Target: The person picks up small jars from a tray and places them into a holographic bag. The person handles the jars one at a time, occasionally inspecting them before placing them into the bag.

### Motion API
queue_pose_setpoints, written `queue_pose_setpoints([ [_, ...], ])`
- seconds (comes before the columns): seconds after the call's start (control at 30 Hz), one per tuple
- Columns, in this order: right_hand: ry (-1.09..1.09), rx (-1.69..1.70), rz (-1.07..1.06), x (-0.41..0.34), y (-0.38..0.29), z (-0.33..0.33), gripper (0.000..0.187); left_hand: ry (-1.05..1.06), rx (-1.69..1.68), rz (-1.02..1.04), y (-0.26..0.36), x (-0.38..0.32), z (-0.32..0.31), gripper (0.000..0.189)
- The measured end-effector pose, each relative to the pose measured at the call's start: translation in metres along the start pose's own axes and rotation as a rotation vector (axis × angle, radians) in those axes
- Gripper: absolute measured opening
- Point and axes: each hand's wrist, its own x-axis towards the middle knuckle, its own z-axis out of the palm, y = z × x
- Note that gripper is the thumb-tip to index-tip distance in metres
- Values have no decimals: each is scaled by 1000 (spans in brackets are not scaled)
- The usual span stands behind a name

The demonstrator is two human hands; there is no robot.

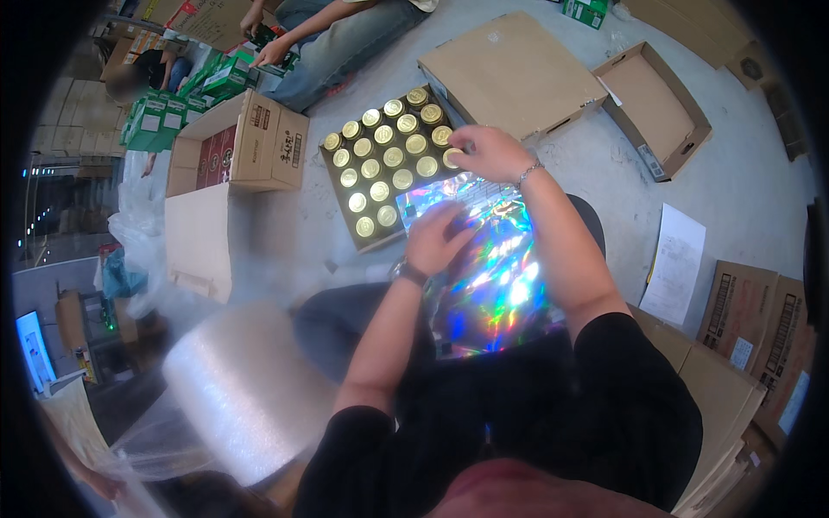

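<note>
A holographic sheet of shiny film (492, 285) lies over my lap, its upper edge overlapping a shallow cardboard tray (337, 188). Rows of jars with gold lids (393, 156) fill the tray. My left hand (437, 239) rests on the upper part of the film, thumb and fingers spread. At the tray's right edge, the fingertips of my right hand (489, 152) touch a gold-lidded jar (452, 158); whether they grip it is not plain.
To the left are an open carton (269, 142) and a bubble wrap roll (246, 388). Beyond the tray lie a closed flat box (511, 71) and an open shallow box (654, 110). A co-worker's hands (272, 52) handle green boxes. A paper sheet (673, 265) lies right.
</note>
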Motion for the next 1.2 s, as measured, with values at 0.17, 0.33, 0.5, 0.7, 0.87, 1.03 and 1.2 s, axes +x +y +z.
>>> queue_pose_setpoints([
  [0.17,15,4,-14,-10,-13,-12,43,-161,-92,-51,1,8,19,51],
  [0.33,19,-130,-147,-62,-6,-38,44,-153,-375,-140,26,-6,31,46],
  [0.5,-171,-312,-67,-104,7,-55,45,-105,-381,-117,46,6,33,38],
  [0.7,-225,-404,-57,-130,23,-57,39,-70,-332,-89,51,16,34,31],
  [0.87,-166,-400,-60,-132,28,-46,38,49,-233,-6,53,7,40,26],
  [1.03,-212,-410,4,-128,28,-48,41,249,-174,134,56,1,51,21],
  [1.2,-168,-399,7,-132,19,-46,38,286,-207,171,59,2,44,11],
])
